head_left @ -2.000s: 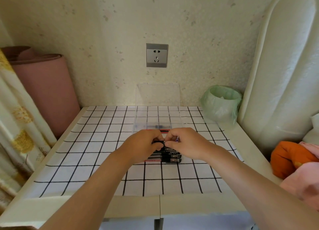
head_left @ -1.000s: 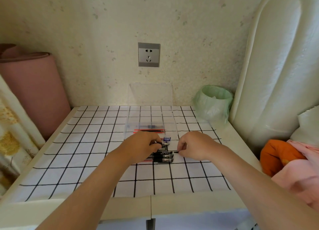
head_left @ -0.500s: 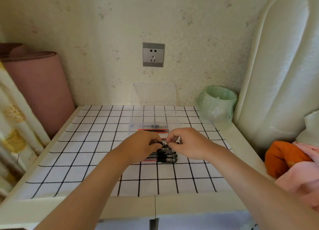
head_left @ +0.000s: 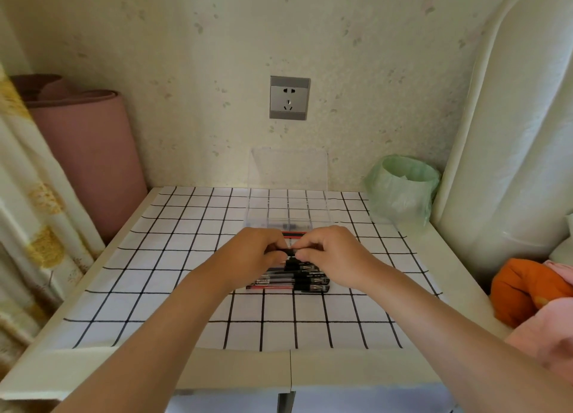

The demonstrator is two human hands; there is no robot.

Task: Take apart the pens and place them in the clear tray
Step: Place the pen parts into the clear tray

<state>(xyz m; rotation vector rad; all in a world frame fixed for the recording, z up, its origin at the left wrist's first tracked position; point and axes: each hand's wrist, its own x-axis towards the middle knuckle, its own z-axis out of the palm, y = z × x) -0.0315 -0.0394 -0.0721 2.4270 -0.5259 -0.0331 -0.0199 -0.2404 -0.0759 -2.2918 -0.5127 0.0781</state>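
A pile of several black and red pens [head_left: 297,281] lies on the checked table cover [head_left: 186,257], just below my hands. My left hand [head_left: 248,257] and my right hand [head_left: 331,254] meet above the pile and both pinch one black pen [head_left: 290,252] between their fingertips. Right behind them stands the clear tray [head_left: 288,214], its lid raised against the wall. Inside it lie a clear pen barrel and a red refill, partly hidden by my fingers.
A green-bagged bin [head_left: 403,189] stands at the back right corner. A pink roll [head_left: 90,152] leans at the left, next to a curtain [head_left: 28,226]. A padded white headboard [head_left: 511,133] and orange and pink cloth [head_left: 533,294] lie to the right.
My right hand had moved away to the right, then came back to my left hand. Both now pinch the black pen together above the pile.
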